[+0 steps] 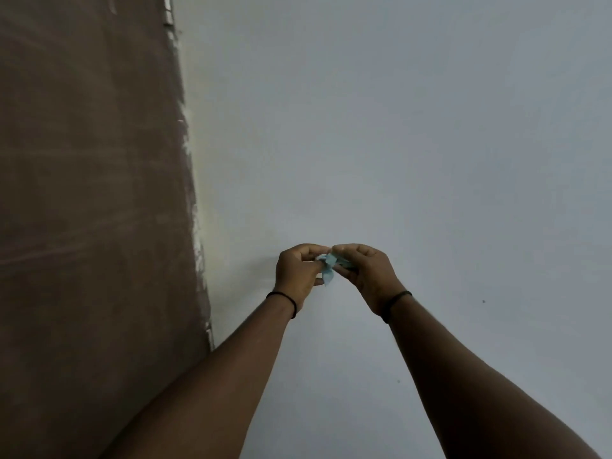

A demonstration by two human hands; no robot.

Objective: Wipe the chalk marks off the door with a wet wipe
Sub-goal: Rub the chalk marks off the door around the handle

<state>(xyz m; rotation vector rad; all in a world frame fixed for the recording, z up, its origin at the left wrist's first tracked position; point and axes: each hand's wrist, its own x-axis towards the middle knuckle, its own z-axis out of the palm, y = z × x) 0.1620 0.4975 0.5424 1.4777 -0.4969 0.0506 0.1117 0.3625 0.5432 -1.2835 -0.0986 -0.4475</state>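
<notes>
Both hands are raised before the pale grey-white wall (414, 144) — the left hand (296, 274) and right hand (367, 276) each pinch the small crumpled light-blue wet wipe (328, 268) between them. The brown chalk-streaked door (92, 193) stands left of the hands.

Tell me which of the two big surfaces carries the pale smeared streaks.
The brown door on the left: faint whitish streaks run across it. The grey-white wall beside it looks plain. Both hands hold the blue wet wipe before the wall.
</notes>
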